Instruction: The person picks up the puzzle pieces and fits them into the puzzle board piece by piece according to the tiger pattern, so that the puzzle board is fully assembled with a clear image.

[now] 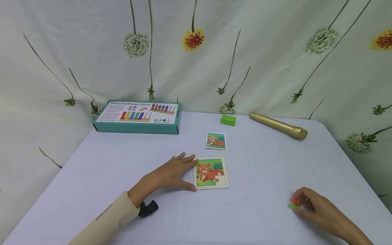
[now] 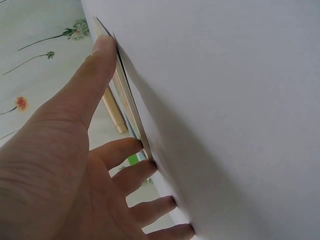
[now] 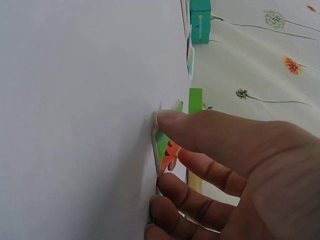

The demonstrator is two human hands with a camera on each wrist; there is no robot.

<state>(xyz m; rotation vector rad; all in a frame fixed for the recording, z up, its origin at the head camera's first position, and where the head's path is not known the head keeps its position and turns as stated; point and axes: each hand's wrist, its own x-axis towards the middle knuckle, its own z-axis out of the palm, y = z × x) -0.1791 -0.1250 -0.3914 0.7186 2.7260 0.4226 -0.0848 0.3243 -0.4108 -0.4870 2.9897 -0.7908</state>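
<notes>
A square wooden tiger puzzle (image 1: 208,170) lies on the table, with a pale gap at its lower right corner. My left hand (image 1: 173,172) rests at its left side, fingers spread and straight, thumb at the lower left corner and fingertips on the left edge. Off to the right, my right hand (image 1: 318,207) pinches a puzzle piece (image 1: 295,203) between thumb and fingers, low over the table. In the right wrist view the puzzle piece (image 3: 164,145) shows green and orange with dark stripes, and its edge is close to the cloth.
A small tiger picture card (image 1: 216,141) lies behind the puzzle. Farther back are a green block (image 1: 228,120), a gold microphone (image 1: 278,126) and a teal Ring Challenge Game box (image 1: 137,117). A black object (image 1: 148,208) sits beside the left forearm. A flowered curtain hangs behind the table.
</notes>
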